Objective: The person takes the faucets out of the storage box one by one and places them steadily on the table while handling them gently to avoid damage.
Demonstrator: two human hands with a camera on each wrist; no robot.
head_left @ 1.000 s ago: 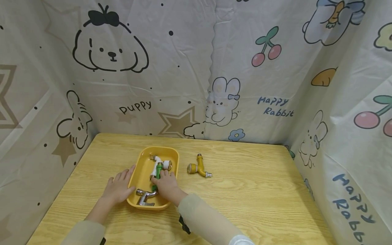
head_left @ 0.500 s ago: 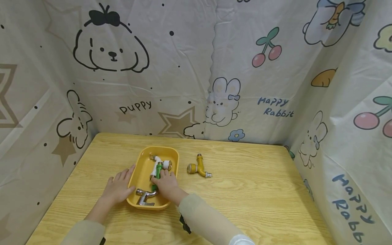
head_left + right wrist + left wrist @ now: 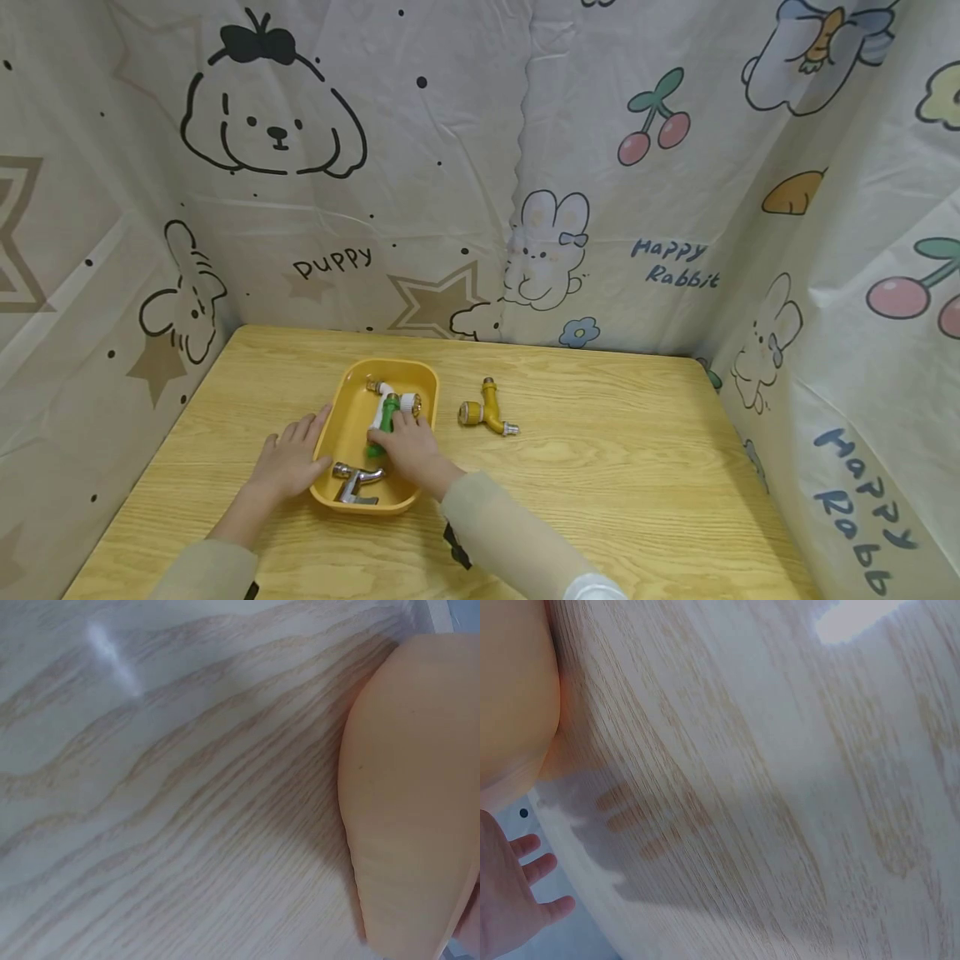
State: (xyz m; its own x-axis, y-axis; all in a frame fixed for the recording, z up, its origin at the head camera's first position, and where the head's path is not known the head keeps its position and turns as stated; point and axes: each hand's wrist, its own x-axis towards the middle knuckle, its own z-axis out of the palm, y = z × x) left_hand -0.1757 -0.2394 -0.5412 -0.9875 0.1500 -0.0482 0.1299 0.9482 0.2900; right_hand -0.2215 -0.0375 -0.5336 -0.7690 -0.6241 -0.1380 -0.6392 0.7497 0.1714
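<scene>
A yellow plastic tray stands on the table, left of centre in the head view. My left hand rests against its left side with the fingers spread; the left wrist view shows this hand beside the tray wall. Inside the tray, my right hand grips a green faucet, partly hidden by the fingers. A white faucet lies under and behind the green one. At the tray's near end is a chrome faucet. The right wrist view shows mostly the tray's outer wall.
On the table right of the tray lies a yellow faucet. The wood-grain table ends at a cartoon-printed curtain, which hangs at the back and both sides.
The green faucet has shifted slightly up and away from the chrome faucet, with my right hand moving a little along with it. My left hand stays put.
</scene>
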